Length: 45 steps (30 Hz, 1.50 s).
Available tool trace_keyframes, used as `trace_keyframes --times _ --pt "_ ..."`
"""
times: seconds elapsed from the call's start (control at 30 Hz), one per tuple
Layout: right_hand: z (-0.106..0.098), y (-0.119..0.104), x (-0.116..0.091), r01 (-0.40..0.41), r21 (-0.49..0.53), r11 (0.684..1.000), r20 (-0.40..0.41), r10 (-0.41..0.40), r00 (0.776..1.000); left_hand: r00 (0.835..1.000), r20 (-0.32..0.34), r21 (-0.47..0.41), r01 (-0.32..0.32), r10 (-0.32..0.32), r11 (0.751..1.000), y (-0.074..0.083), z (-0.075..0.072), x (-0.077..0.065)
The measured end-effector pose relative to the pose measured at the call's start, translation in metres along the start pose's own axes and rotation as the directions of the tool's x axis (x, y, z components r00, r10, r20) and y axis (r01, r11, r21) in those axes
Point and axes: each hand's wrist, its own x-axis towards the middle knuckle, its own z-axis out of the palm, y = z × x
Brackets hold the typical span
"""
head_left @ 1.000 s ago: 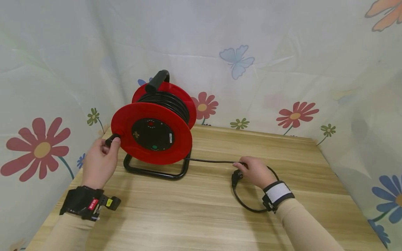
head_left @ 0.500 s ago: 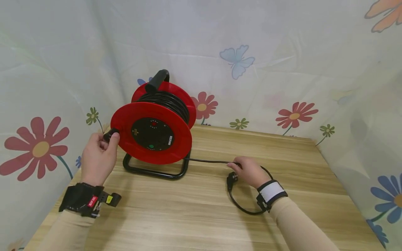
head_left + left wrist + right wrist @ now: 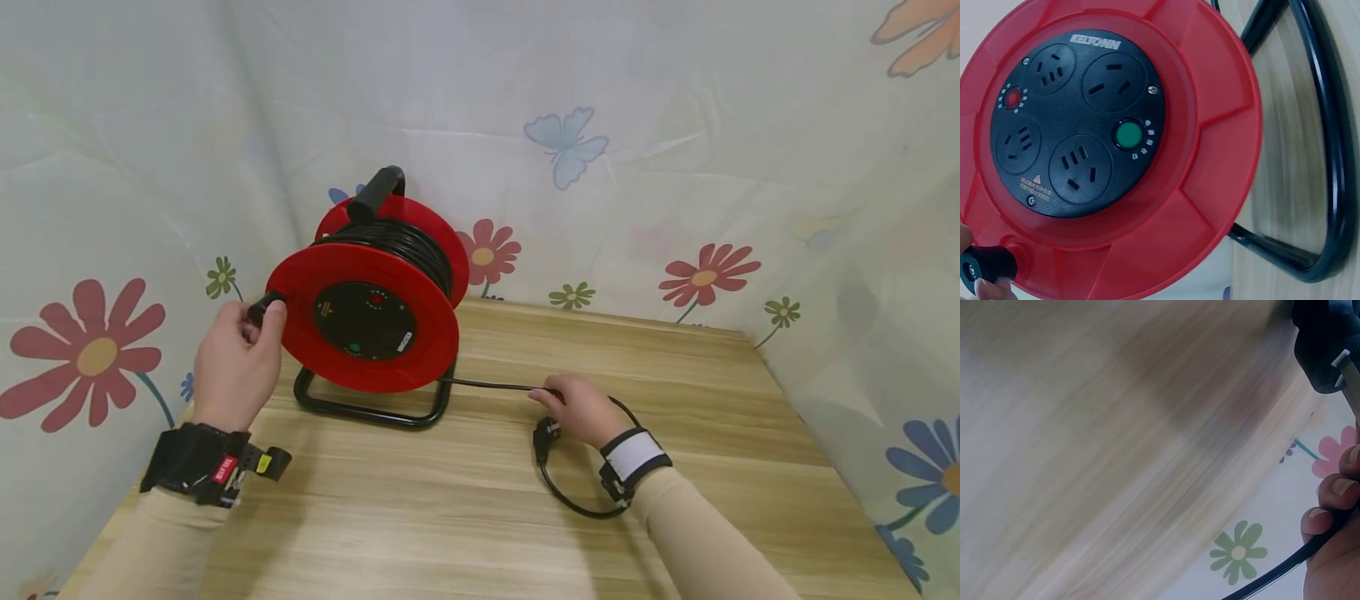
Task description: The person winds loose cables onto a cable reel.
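Observation:
A red cable reel [image 3: 408, 367] wound with black cord stands upright on a black tube frame [image 3: 375, 415]. My left hand [image 3: 238, 362] pinches the black crank knob [image 3: 996, 264] at the left edge of its front disc. The disc's black centre carries sockets, a red button [image 3: 1013, 98] and a green one [image 3: 1129, 134]. From the reel's lower right, the cord [image 3: 487, 384] runs across to my right hand [image 3: 591, 411], whose fingers curl round it. Beyond that hand the cord loops back to a black plug [image 3: 543, 442], which hangs just below the fingers and also shows in the right wrist view.
The wood-grain table [image 3: 420, 517] stretches under both arms. A flower-printed cloth [image 3: 675, 167] encloses its back and sides, close behind the reel. A black carry handle [image 3: 375, 196] tops the reel. Both wrists wear strapped bands.
The reel's disc has turned clockwise, its crank knob rising with my left hand. My right hand has moved left toward the reel, bringing the held cord and the plug along.

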Motion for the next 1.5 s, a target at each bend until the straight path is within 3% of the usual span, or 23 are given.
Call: trace_keyframes --times 0.47,0.73,1.0,1.5 --pt "0.008 -0.008 0.007 0.064 -0.002 0.998 -0.03 -0.064 0.998 0.992 -0.018 0.052 -0.121 0.122 0.991 0.021 -0.002 0.007" --pt "0.012 -0.013 0.01 0.062 -0.001 0.998 0.003 -0.062 0.998 0.993 0.007 0.026 -0.115 0.115 0.993 0.031 -0.002 0.007" --pt "0.018 -0.02 0.015 0.083 0.007 0.997 0.0 -0.083 0.997 0.994 -0.01 0.012 -0.106 0.106 0.994 0.041 -0.001 0.006" --pt "0.024 -0.036 0.023 0.139 0.001 0.99 0.017 -0.139 0.99 0.981 -0.077 -0.022 -0.181 0.179 0.983 0.064 0.009 0.001"
